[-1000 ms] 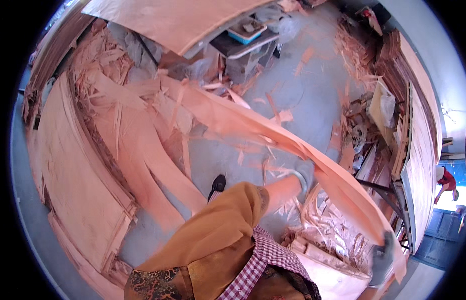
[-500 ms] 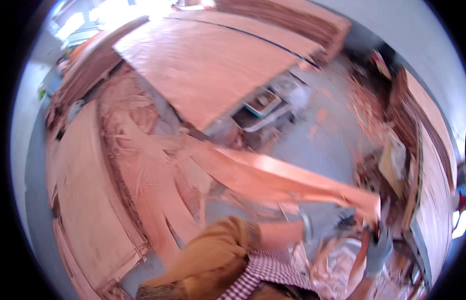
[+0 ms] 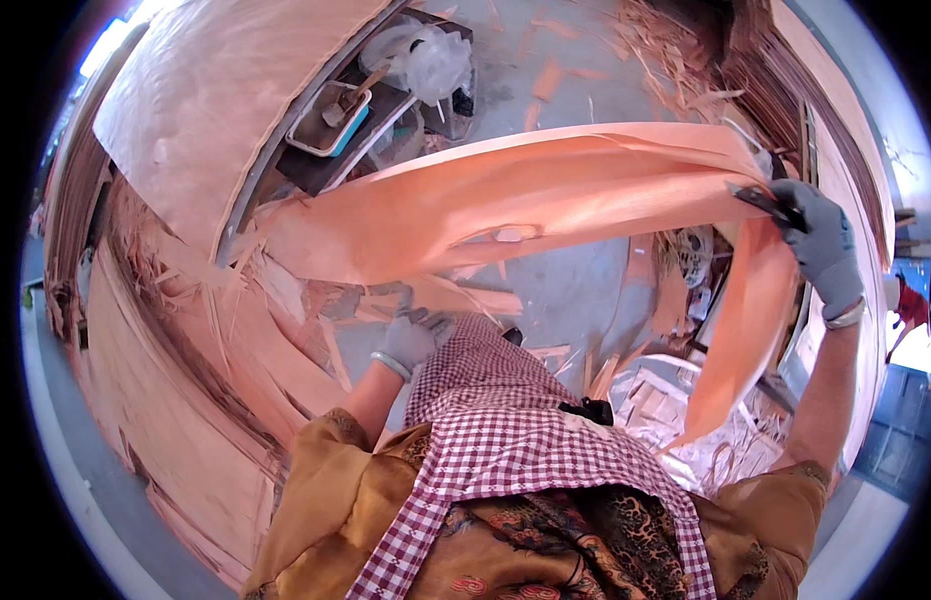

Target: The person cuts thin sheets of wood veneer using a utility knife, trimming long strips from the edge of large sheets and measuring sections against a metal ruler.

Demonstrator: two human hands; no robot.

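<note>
My right hand (image 3: 821, 240), in a grey glove, is closed at the far end of a long, thin sheet of peach wood veneer (image 3: 416, 215); a dark, narrow object, not clear to me, shows at its fingers. The sheet has a hole and spans across me, its other end among torn scraps at left, while a piece (image 3: 736, 330) hangs down below my right hand. My left hand (image 3: 416, 338), also gloved, is below the sheet with fingers loosely apart and nothing visible in them.
Stacked boards stand at left (image 3: 156, 410) and right (image 3: 851, 190). A large panel (image 3: 206, 100) overhangs a dark bench with a tray (image 3: 329, 125) and plastic bags (image 3: 436, 65). Scraps litter the grey floor (image 3: 571, 290). A person in red (image 3: 911, 300) is at the far right.
The sheet has swung from slanting to crossways and risen with my right hand, which moved from low right to upper right. My left hand left the sheet and moved down-left. The view has shifted.
</note>
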